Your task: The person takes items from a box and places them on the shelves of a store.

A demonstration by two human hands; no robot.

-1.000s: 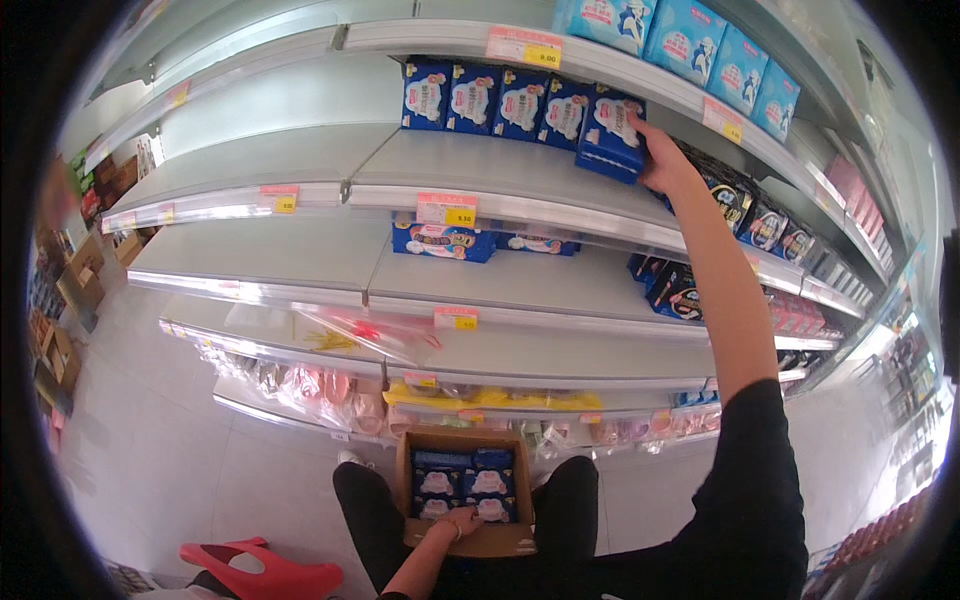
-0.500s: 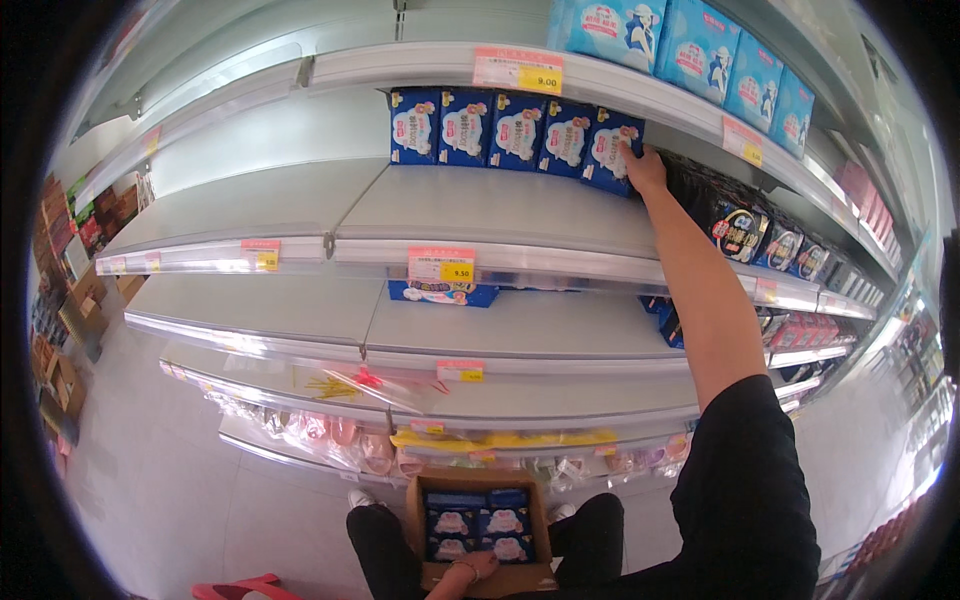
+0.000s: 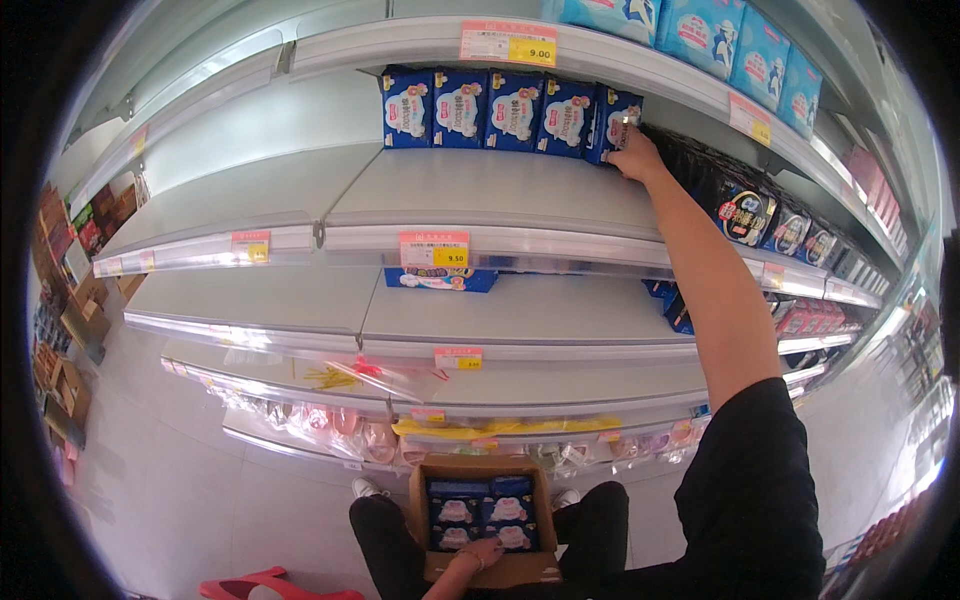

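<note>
On the upper shelf (image 3: 480, 190), my right hand (image 3: 637, 157) is closed around the right side of a dark blue pack of sanitary pads (image 3: 606, 115). That pack stands at the right end of a row of matching packs (image 3: 514, 110), each with a white cloud-shaped label. My left hand (image 3: 484, 552) is low down, inside a cardboard box (image 3: 420, 505) between my legs. Its fingers lie stretched over the near packs of sanitary pads (image 3: 508, 508), which fill the box in layers. The fingertips are small and hard to see.
Black packs (image 3: 745, 212) line the shelf right of my hand. Light blue packs (image 3: 700, 38) stand on the shelf above. A lower shelf holds a lying blue pack (image 3: 440, 279). Price-tag rails (image 3: 560, 248) edge the shelves. A red stool (image 3: 270, 585) is at lower left.
The pack in my right hand has turned and now sits closer against the row. My left hand has moved from the box's near edge further in over the packs. The view has shifted slightly.
</note>
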